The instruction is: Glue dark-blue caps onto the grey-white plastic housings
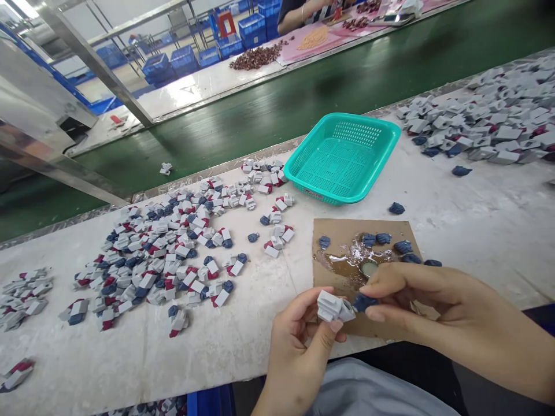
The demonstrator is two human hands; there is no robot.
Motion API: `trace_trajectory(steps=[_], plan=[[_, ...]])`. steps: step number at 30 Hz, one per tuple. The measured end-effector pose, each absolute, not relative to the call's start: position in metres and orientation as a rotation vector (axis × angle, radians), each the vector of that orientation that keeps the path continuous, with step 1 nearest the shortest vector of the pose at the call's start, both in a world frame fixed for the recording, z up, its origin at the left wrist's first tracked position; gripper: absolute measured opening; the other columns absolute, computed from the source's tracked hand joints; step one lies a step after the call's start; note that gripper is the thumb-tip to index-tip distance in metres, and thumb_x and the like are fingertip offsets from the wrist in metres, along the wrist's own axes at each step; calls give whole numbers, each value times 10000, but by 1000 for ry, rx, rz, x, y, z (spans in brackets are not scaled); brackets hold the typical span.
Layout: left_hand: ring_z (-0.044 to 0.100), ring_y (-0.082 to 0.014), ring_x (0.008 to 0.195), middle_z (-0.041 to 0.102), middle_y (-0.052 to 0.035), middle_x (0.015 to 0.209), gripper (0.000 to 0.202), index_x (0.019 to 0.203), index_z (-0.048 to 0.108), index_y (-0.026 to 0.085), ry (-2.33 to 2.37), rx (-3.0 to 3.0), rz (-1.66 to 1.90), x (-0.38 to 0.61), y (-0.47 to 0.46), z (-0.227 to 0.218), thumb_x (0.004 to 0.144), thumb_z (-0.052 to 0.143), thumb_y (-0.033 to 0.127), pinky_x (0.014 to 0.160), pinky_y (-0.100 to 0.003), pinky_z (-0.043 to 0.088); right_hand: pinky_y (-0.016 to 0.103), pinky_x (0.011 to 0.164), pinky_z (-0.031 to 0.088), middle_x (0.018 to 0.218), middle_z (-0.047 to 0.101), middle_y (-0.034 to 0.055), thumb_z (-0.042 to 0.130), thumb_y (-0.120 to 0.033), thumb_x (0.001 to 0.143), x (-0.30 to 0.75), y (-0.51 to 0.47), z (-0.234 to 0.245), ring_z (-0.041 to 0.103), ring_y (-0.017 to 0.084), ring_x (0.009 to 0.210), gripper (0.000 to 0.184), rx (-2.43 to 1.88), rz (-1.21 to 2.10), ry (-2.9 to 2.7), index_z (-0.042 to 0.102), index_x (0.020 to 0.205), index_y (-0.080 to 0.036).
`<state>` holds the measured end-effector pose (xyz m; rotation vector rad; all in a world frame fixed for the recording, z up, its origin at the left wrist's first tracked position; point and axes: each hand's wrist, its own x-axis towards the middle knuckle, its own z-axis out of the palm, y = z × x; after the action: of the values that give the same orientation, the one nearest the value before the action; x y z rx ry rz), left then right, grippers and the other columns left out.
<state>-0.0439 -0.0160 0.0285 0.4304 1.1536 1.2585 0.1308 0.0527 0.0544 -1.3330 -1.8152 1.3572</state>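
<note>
- L hand pinches a grey pc b/w thumb & fingers; R hand grips a dk-blue pc by the fingertips. Both pcs are up over the near part of the cardboard, ends facing; can't tell if they touch.
- Step, my read: fitting blue to grey, prob w/ glue. Next move calls for a steady L hand, R lining up the blue end, then light pressure; a crooked fit is the risk.
- Room: metal frame at L, blue crates at back, another person's arm at the far bench, by a brown heap.
- Green belt runs b/w far bench & near table, 1 grey pc on it.
- Near table: pale, scuffed.
- On it: mixed grey/red/blue heap at L, mostly grey heap at far R.
- Teal basket b/w heaps, just beyond cardboard.
- Cardboard has a shiny wet patch, looks like glue.
- Loose blue pcs on & around the cardboard.
- Small round disc by R fingers; use unclear.
</note>
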Motion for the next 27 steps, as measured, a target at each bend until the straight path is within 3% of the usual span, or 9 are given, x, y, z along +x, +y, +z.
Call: trace_trajectory(steps=[6,10,17,21,24,27], plan=[[692,-132,702,803,-41,906,257,965,823,230,1186,493,1241,-46,-18,29,746,869,356,645,-199,594,241,476,489,685,676,41,687,-559,856,125,53,51,606,157,557,361,-1266,1363,-1885,690,760,-210],[727,-182,774,808,-67,925,215,994,810,208,1268,658,1196,-51,-21,25,804,812,307,691,-234,596,234,422,445,587,606,7,687,-512,867,122,53,52,561,136,480,354,-1169,1314,-1931,622,687,-215],[734,-225,846,799,-87,956,194,1041,784,194,1278,986,1035,-60,-21,22,879,677,204,753,-285,590,248,451,435,642,622,5,654,-398,908,123,53,42,569,139,528,229,-1041,1443,-1994,650,752,-229],[671,-206,735,748,-67,833,180,1014,736,200,1314,1015,1094,-61,-23,20,886,669,308,668,-278,532,199,509,465,688,632,-4,709,-393,873,116,48,29,607,122,605,219,-1074,1684,-1803,639,791,-202],[555,-178,595,644,-32,704,383,1110,684,204,1327,1078,1153,-62,-23,15,908,615,522,563,-276,431,205,576,530,736,650,8,742,-393,847,104,39,23,639,127,652,239,-1060,1792,-1580,627,797,-189],[416,-145,474,490,26,570,508,1085,670,207,1359,1140,1191,-61,-19,10,954,456,650,488,-279,305,187,484,493,689,606,-12,732,-380,850,93,26,19,561,89,527,230,-1080,1656,-1535,628,775,-188]])
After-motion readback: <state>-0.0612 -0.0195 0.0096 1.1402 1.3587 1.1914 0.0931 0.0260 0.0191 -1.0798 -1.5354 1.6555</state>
